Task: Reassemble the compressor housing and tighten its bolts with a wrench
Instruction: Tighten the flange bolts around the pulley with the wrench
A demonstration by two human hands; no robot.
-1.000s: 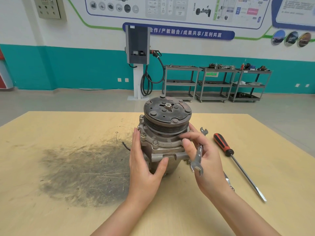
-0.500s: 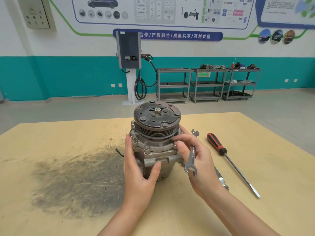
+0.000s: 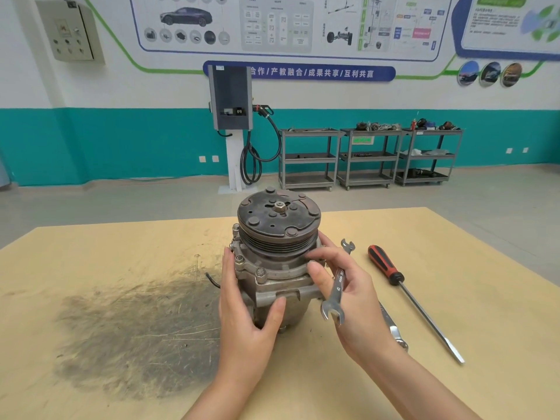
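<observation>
Compressor (image 3: 277, 268) upright mid-table (image 3: 121, 268), pulley up. Left hand (image 3: 245, 316) clasped round housing, thumb on front lug. Right hand (image 3: 348, 292) holding wrench (image 3: 338, 286) in palm, fingertips (image 3: 315, 257) at flange. Screwdriver (image 3: 406, 292) lying right, apart.

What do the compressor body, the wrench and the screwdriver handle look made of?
Compressor: likely cast aluminium, dull grey, grimy. Wrench: steel, bright, probably chrome-plated, with glints. Screwdriver handle: red and black, matte, seemingly plastic or rubber.
</observation>
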